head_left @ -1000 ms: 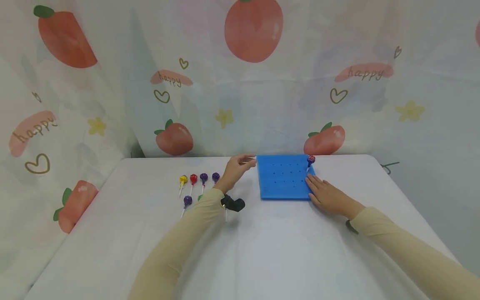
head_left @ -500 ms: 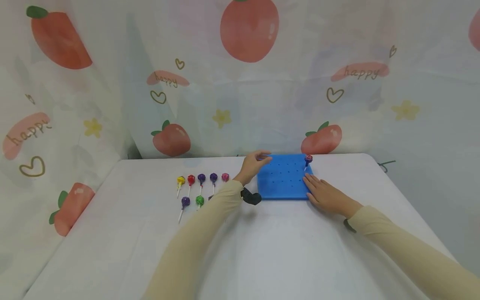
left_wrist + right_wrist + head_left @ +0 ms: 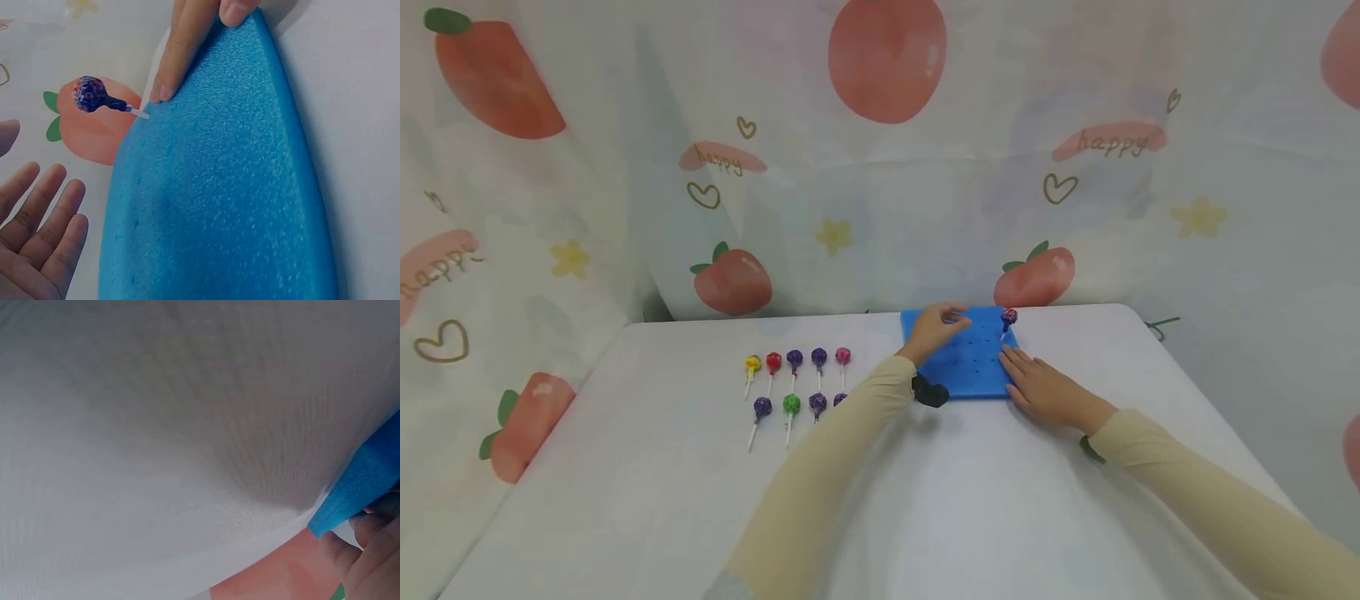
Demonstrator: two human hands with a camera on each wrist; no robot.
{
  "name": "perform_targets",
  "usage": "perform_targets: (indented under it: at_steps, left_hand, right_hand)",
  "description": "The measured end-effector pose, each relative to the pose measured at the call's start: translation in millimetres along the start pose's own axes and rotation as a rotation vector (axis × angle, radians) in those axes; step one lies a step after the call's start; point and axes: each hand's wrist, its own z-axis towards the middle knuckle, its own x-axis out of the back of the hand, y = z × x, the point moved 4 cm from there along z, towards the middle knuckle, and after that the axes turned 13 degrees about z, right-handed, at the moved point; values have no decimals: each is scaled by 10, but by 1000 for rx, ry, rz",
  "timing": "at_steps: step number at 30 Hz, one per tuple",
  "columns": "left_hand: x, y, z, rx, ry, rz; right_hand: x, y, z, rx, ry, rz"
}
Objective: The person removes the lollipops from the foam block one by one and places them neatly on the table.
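Observation:
A blue foam board (image 3: pixel 977 379) dotted with small holes lies on the table. One purple lollipop (image 3: pixel 1009 317) stands by its stick in the board's back right corner. Over the left half of the board hovers my left hand (image 3: pixel 934 332), its fingers loosely bent and nothing in them. The left wrist view shows that hand's relaxed fingers (image 3: pixel 56 231) apart from the standing lollipop (image 3: pixel 91 95). My right hand (image 3: pixel 1052 390) lies flat against the board's right edge, fingertips on top. In the right wrist view, the fingers (image 3: pixel 340 553) touch the board's side (image 3: pixel 356 490).
To the left, several wrapped lollipops lie in two rows: among them a yellow lollipop (image 3: pixel 753 363), a red lollipop (image 3: pixel 773 361), a pink lollipop (image 3: pixel 843 356) and a green lollipop (image 3: pixel 792 404). The left sleeve (image 3: pixel 820 475) partly covers the front row. A printed curtain (image 3: pixel 880 208) hangs behind the table.
My left hand has moved right, from beside the board's left edge to above the board, uncovering more lollipops. The right hand stays on the board's edge. The head view has shifted slightly.

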Motion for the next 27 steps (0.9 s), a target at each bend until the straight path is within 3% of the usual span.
perform_targets:
  at_steps: [6,15,27]
  left_hand:
    - [-165,-34,115,29,-9,-20]
    - [-296,-6,231,39,-28,13]
    - [-494,87,303,91,-88,-9]
  right_hand:
    - [6,-12,-7,-13,-13,7]
    - [14,-27,-20,-12,-13,11]
    - [14,-37,-35,-2,0,22]
